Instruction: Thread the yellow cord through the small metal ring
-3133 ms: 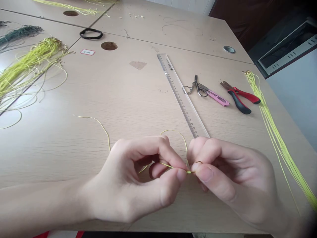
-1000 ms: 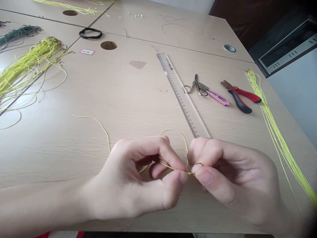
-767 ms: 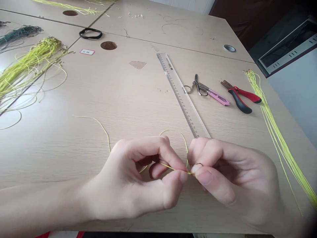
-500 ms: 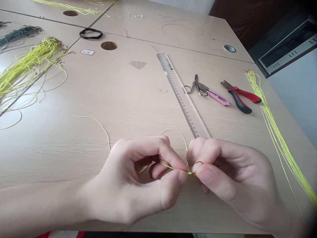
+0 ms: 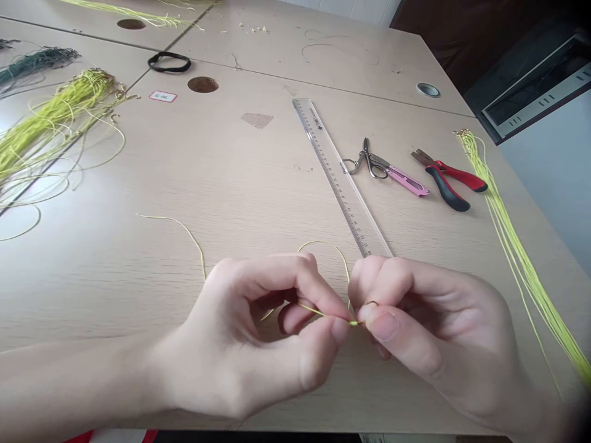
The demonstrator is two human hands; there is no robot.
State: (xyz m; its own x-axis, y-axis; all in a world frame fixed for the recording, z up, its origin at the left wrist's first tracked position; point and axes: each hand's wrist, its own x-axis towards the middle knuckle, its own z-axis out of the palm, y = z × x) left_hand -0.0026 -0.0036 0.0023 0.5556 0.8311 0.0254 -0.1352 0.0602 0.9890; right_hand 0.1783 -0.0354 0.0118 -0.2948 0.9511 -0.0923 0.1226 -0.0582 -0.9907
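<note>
A thin yellow cord (image 5: 196,243) lies across the wooden table (image 5: 231,178) and runs into my hands near the front edge. My left hand (image 5: 258,338) is closed, pinching the cord's end between thumb and forefinger. My right hand (image 5: 429,335) is closed in a pinch on a small gold ring (image 5: 370,303), held right against the cord's tip. The two pinches almost touch. A loop of the cord (image 5: 325,246) arches just behind my fingers.
A clear ruler (image 5: 339,175) lies diagonally at the centre. To its right are small pink-handled snips (image 5: 388,169) and red-and-black pliers (image 5: 447,181). A bundle of yellow cords (image 5: 517,246) runs along the right edge. More yellow cords (image 5: 50,120) lie at the left. A black band (image 5: 168,62) sits at the back.
Almost nothing differs. My right thumb and the ring shift very slightly against the cord's tip; both hands stay in place.
</note>
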